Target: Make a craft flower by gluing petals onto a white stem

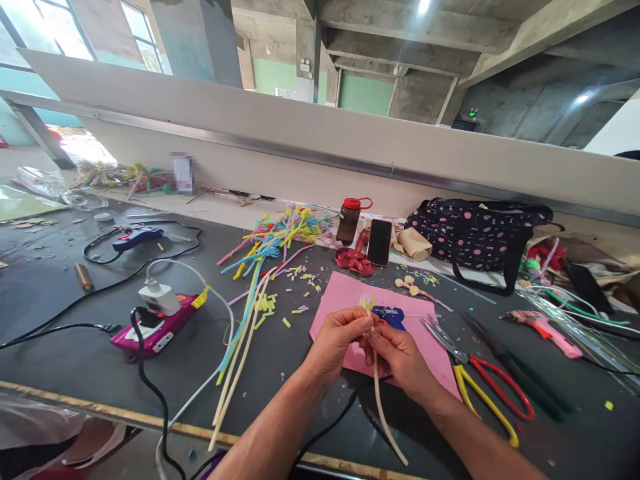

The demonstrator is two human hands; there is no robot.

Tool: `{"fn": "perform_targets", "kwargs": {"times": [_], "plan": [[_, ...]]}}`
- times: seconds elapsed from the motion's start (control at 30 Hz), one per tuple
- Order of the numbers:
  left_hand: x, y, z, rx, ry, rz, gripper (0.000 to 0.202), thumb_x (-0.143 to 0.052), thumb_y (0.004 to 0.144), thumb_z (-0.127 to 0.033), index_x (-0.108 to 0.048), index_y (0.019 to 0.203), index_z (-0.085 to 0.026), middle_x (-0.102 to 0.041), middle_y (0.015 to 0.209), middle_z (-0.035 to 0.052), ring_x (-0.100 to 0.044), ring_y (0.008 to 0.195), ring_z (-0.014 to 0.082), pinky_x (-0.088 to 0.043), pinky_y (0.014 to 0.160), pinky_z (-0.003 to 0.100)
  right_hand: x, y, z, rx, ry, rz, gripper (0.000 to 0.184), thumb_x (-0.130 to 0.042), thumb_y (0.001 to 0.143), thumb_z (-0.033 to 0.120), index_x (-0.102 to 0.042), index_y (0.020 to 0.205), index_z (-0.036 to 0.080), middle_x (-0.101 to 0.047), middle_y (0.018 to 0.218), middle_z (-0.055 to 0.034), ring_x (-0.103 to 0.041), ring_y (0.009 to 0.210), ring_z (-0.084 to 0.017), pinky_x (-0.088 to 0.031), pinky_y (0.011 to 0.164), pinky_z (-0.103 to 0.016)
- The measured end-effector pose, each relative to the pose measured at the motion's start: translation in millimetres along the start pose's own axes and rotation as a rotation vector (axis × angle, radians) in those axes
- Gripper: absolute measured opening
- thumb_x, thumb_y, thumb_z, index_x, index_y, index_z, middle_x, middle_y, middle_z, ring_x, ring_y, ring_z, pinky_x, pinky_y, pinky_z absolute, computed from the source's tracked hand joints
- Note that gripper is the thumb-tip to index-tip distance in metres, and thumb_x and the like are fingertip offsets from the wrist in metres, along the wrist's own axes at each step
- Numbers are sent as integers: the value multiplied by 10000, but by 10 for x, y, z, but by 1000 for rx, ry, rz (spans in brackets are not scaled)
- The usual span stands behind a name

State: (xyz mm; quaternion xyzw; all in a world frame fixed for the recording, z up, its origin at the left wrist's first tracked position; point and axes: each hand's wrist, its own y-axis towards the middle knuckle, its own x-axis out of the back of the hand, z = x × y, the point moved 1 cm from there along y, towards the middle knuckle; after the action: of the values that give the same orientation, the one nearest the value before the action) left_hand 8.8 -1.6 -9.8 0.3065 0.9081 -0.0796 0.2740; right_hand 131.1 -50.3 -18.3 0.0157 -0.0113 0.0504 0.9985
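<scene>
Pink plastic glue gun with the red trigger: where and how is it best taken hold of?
Probably by its pink plastic handle, right hand coming from the near side: the handle slants nearer and rightward, while the narrow nozzle points left, away from that grip.

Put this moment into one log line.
left hand: pinching stem; right hand: pinching stem; flower: atop stem; pink sheet: beneath hands; blue tool: beyond hands

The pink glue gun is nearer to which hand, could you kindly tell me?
Right. The right hand is left of the pink glue gun; the left hand is farther left.
</scene>
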Motion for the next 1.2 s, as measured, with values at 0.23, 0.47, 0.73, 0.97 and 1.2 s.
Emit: {"fn": "perform_targets", "kwargs": {"times": [0.23,0.47,0.73,0.97,1.2], "plan": [[5,0,-7,-4,-27,-48,192,-682,698,-300,-635,698,-113,-506,500,-19,-455,408,78,-402,380,195,-20,-7,-4,-14,39,35,345,-499,853,481,-566,710,174,-534,554,25,-422,419,-69,-305,400,-190],[20,14,0,46,-56,-54,204,-702,665,-314,-608,658,-133,-521,480,-21,-481,371,97,-404,370,217,-25,-11,4,-81,71,59,350,-482,853,498,-582,750,178,-531,532,32,-396,410,-71,-281,403,-195],[25,27,-16,65,-44,-127,245,-744,598,-313,-587,615,-127,-539,475,-17,-468,380,82,-370,418,213,-36,-15,18,-168,169,86,350,-508,843,473,-592,737,150,-539,499,27,-404,386,-59,-236,376,-176],[55,31,-17,35,32,-236,232,-759,582,-300,-617,626,-122,-565,556,-12,-454,455,53,-308,446,176,-16,-3,-6,-238,248,116,365,-538,805,497,-568,705,147,-559,491,22,-388,356,-53,-197,352,-168],[58,36,-14,25,49,-227,256,-761,573,-323,-600,597,-126,-559,529,-10,-436,440,59,-288,443,190,-6,3,-27,-291,269,130,353,-569,790,500,-577,751,149,-570,510,19,-396,360,-51,-200,358,-169]]}}
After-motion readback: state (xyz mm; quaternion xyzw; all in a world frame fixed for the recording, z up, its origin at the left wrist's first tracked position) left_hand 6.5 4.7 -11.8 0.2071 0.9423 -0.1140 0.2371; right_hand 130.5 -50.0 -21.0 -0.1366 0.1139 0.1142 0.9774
